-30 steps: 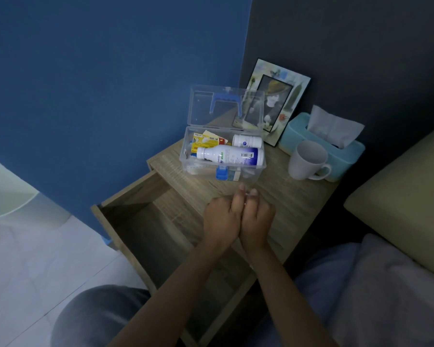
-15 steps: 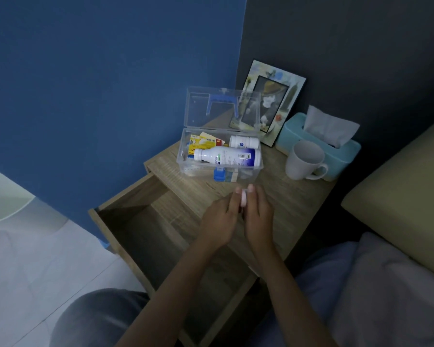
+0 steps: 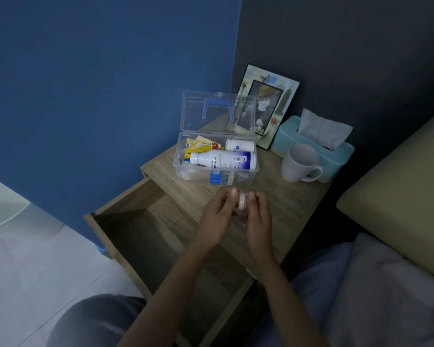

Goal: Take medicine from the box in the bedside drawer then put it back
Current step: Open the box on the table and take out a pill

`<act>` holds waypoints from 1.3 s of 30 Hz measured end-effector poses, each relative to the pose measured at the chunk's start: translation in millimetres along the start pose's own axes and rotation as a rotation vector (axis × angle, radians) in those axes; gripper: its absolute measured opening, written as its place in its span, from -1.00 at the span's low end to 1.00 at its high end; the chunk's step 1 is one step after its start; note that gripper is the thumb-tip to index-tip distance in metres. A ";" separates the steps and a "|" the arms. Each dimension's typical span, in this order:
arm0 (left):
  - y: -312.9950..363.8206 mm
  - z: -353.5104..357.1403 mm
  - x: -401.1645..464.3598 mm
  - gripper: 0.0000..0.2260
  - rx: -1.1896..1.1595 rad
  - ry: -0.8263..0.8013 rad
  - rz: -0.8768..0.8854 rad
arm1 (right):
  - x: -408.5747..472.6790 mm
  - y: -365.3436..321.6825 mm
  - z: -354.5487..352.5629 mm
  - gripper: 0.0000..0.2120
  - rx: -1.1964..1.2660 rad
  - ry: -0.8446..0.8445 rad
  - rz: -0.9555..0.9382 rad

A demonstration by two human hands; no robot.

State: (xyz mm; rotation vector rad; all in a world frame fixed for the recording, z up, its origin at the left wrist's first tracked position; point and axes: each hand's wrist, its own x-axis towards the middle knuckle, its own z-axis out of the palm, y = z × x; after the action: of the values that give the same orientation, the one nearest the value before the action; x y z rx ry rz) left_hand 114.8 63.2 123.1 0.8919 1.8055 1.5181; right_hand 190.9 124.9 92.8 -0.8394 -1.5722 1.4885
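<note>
Small pale container [image 3: 242,204] held between both hands above the bedside table top [image 3: 296,196], just in front of the open medicine box [image 3: 215,160].

Left hand [image 3: 217,217] and right hand [image 3: 257,216] face each other, fingers curled around the container; blurred, so exact contact per hand cannot be told. Clear box sits on the table, lid [image 3: 218,112] upright, blue latch [image 3: 215,177] at front; inside lie a large white bottle [image 3: 223,159], a smaller white bottle [image 3: 239,145] and yellow packets [image 3: 198,146]. Drawer [image 3: 145,236] pulled open below. White mug [image 3: 300,162], tissue box [image 3: 336,156], photo frame [image 3: 267,106] to the right.
</note>
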 end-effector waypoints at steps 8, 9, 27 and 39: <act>-2.3 5.8 6.9 -0.73 0.037 0.051 -0.061 | -0.7 1.5 -1.8 -0.81 0.045 0.005 0.072; -2.2 5.1 5.8 -0.79 -0.003 0.043 -0.058 | -0.4 1.9 -2.8 -0.81 0.049 0.004 0.072; -1.8 -4.1 13.5 -0.83 -0.056 -0.054 -0.047 | 2.9 -2.9 -10.7 -0.81 0.091 -0.058 0.151; 6.0 -5.2 15.1 -0.76 -0.198 0.000 -0.200 | 8.0 -12.3 -19.3 -0.78 0.390 -0.105 0.312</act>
State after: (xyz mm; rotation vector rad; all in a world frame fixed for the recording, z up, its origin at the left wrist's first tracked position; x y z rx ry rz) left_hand 102.4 73.1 129.5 0.5982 1.6558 1.5344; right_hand 204.9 139.9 105.7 -0.8102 -1.1976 2.0105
